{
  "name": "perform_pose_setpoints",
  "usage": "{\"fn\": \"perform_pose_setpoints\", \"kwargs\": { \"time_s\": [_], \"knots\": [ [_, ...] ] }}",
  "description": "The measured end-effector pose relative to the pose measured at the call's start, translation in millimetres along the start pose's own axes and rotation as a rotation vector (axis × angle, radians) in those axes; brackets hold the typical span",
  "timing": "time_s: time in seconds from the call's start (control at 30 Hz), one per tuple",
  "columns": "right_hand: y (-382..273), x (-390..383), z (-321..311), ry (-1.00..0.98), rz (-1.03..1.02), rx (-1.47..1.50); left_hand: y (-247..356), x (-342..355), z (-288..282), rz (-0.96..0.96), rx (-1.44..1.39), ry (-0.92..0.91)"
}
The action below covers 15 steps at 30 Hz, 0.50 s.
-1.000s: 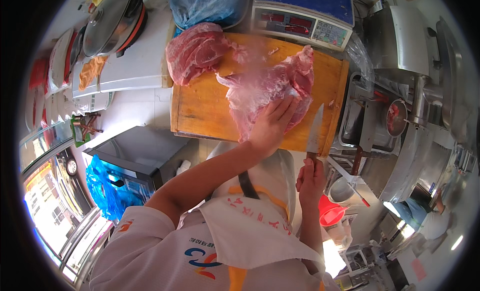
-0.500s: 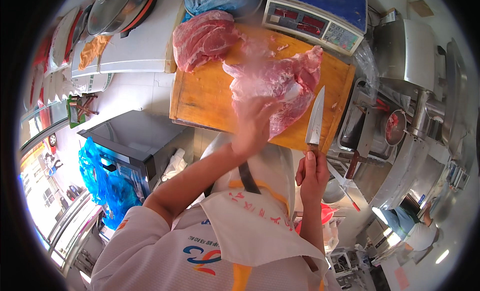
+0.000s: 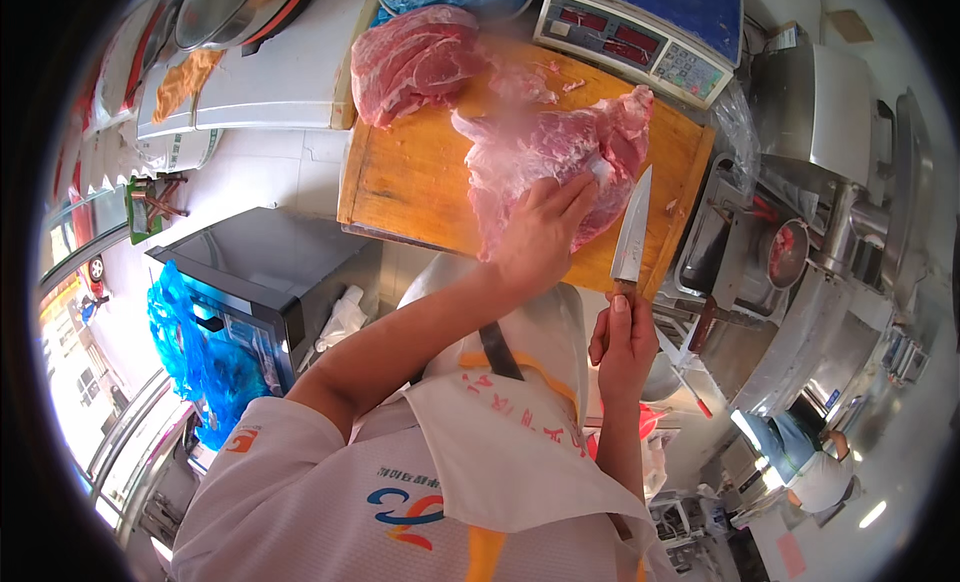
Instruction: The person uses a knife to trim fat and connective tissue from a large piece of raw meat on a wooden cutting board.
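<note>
A large cut of raw meat (image 3: pixel 540 147), pink with pale fat, lies on a wooden cutting board (image 3: pixel 400 187). My left hand (image 3: pixel 540 237) rests on the near side of this cut, fingers stretched out over its surface. In my right hand (image 3: pixel 625 342) is the handle of a kitchen knife (image 3: pixel 632 230). Its blade points away from me, above the board's right part and just right of the meat. Part of the meat under my left palm is hidden.
Another piece of raw meat (image 3: pixel 412 67) sits at the board's far left corner. Behind the board stands a digital scale (image 3: pixel 630 42). To the right are a cleaver (image 3: pixel 722 272) and a metal bowl (image 3: pixel 788 254) with meat scraps. A black cabinet (image 3: pixel 260 257) stands left.
My left hand, blurred before, has moved a little right and farther onto the meat. The near edge of the meat lies differently. My right hand and the knife have barely moved.
</note>
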State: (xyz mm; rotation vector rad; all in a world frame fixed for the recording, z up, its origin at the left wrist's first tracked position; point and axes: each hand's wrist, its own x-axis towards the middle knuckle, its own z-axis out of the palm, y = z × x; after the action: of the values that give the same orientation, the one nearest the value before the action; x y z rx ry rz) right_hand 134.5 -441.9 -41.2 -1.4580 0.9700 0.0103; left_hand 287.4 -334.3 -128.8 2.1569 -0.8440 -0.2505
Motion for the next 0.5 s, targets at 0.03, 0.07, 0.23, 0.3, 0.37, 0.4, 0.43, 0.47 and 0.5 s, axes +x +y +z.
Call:
{"fn": "perform_pose_setpoints", "kwargs": {
  "time_s": [0.03,0.07,0.23,0.3,0.37,0.4,0.43,0.47,0.5],
  "knots": [
    [-1,0,-1,-0.003,0.008,-0.016,-2,-3,0,-0.001,-0.048,-0.004],
    [-3,-1,-2,-0.006,0.016,-0.031,-5,-8,-2,0.0,-0.095,-0.009],
    [-29,-2,12,-0.045,0.008,-0.289,-27,41,-46,0.104,0.066,0.284],
    [-35,1,25,-0.073,0.004,-0.381,-51,65,-43,0.087,0.058,0.227],
    [-40,4,37,-0.074,0.046,-0.434,-62,82,-44,0.107,0.112,0.04],
    [-44,4,43,-0.057,0.043,-0.425,-66,87,-44,0.119,0.138,-0.055],
    [-48,5,49,-0.04,0.041,-0.417,-70,91,-43,0.127,0.136,-0.069],
    [-51,7,54,-0.024,0.038,-0.408,-74,93,-41,0.134,0.136,-0.084],
    [-50,10,57,0.004,-0.018,-0.435,-76,95,-39,0.145,0.132,-0.102]
  ]
}}
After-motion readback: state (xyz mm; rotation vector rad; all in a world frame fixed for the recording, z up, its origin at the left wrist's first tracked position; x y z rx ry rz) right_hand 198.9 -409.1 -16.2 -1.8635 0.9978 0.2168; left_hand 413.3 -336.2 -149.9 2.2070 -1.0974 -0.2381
